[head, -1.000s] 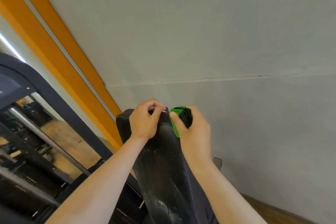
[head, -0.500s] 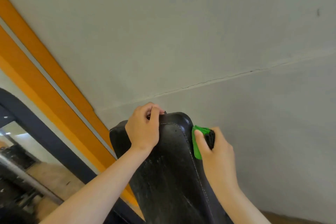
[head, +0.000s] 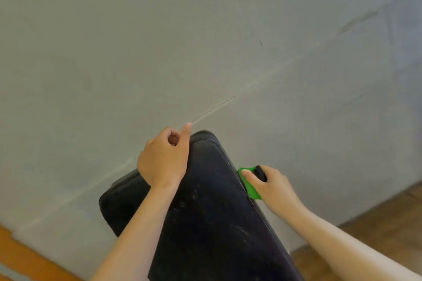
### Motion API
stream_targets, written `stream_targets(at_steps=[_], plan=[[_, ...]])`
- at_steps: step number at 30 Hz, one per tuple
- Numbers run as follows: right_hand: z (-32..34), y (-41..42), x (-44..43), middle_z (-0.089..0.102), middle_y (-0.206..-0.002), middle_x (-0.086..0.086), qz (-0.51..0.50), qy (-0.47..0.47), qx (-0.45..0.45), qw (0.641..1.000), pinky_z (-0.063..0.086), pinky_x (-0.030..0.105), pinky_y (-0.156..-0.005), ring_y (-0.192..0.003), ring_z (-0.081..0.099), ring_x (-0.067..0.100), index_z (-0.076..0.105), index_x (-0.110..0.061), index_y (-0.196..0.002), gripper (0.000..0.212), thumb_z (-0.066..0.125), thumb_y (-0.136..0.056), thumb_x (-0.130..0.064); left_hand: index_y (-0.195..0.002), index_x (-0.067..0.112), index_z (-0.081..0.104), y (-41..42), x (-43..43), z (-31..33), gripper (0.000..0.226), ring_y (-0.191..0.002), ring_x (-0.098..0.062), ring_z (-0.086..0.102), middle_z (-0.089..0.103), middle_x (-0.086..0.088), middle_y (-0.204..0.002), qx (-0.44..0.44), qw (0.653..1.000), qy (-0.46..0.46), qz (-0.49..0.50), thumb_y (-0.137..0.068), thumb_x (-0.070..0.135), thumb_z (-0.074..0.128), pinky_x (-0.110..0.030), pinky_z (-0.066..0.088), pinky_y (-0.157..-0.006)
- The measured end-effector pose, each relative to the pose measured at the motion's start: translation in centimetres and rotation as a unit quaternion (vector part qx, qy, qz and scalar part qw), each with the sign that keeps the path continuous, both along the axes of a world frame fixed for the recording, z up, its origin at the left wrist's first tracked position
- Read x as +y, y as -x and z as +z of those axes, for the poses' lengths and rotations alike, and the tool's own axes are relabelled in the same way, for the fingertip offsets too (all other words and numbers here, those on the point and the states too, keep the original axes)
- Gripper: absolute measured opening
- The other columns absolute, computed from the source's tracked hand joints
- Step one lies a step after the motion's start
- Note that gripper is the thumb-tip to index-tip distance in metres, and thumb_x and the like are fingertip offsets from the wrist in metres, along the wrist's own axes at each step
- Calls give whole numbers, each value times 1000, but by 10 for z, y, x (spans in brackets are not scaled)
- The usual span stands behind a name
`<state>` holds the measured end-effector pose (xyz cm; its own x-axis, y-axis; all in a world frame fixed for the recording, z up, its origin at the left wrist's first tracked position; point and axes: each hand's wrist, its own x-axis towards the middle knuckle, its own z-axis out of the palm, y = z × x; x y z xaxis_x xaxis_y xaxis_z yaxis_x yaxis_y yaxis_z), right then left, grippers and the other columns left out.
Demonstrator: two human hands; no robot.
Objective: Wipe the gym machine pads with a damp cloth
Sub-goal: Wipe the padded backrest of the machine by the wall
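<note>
Right hand (head: 271,186) held the cloth (head: 250,187): thumb on top, fingers wrapped round it, tight pinch. Cloth was bright green, with a black part showing at the top of the fist. It was pressed against the right side edge of the black pad (head: 212,212), a little below the pad's rounded upper corner. Contact was on the side seam, not on the face.

Left hand (head: 163,159) sat on the pad's top edge, left of that corner. Fingers were curled over the edge toward the back side, gripping the pad. Thumb stuck out straight, with its tip just above the rim. How far the fingertips reached behind the pad couldn't be told, since the hand itself hid them.

Pad ran tilted through the view, from bottom centre up to the rounded corner. Face was dark glossy vinyl with pale smears and specks over the middle and lower part. A stitched seam ran along the right edge. Both forearms were bare: the left one crossed over the pad's face, the right one was beside the pad.

Grey wall (head: 205,41) stood behind the pad, with a thin crack (head: 214,108) running diagonally toward the left thumb. Wooden floor (head: 376,235) showed at lower right, and an orange band (head: 22,258) at the lower left corner. View was slightly blurred, so the cloth's texture wasn't readable.
</note>
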<state>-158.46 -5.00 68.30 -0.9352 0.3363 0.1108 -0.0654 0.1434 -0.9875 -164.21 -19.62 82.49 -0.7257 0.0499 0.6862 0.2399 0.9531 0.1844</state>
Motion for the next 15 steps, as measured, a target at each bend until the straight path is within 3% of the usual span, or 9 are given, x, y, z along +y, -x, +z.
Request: stream_targets(at_steps=[7, 10, 15], plan=[[30, -8, 2, 53, -56, -5, -14, -7, 18, 1000, 31, 14, -41, -47, 44, 6, 50, -16, -65, 39, 61, -91, -42, -93, 30, 61, -12, 9, 17, 36, -83, -6, 57, 62, 16, -90, -110, 983, 62, -133, -88, 63, 49, -21, 37, -59], [45, -1, -2, 56, -62, -3, -6, -4, 30, 1000, 35, 20, -49, -53, 48, 9, 54, -15, -72, 36, 59, -91, -44, -99, 31, 60, -10, 20, 21, 36, -85, -8, 56, 59, 15, -93, -137, 970, 136, -149, -87, 63, 50, -25, 39, -63], [58, 19, 3, 54, -62, -1, -2, 22, 65, 998, 36, 25, -53, -53, 46, 10, 58, -10, -77, 37, 61, -90, -45, -87, 32, 63, -8, 32, 11, 27, -69, -4, 53, 63, 15, -79, -48, 978, 175, -107, -88, 54, 49, -17, 30, -52]])
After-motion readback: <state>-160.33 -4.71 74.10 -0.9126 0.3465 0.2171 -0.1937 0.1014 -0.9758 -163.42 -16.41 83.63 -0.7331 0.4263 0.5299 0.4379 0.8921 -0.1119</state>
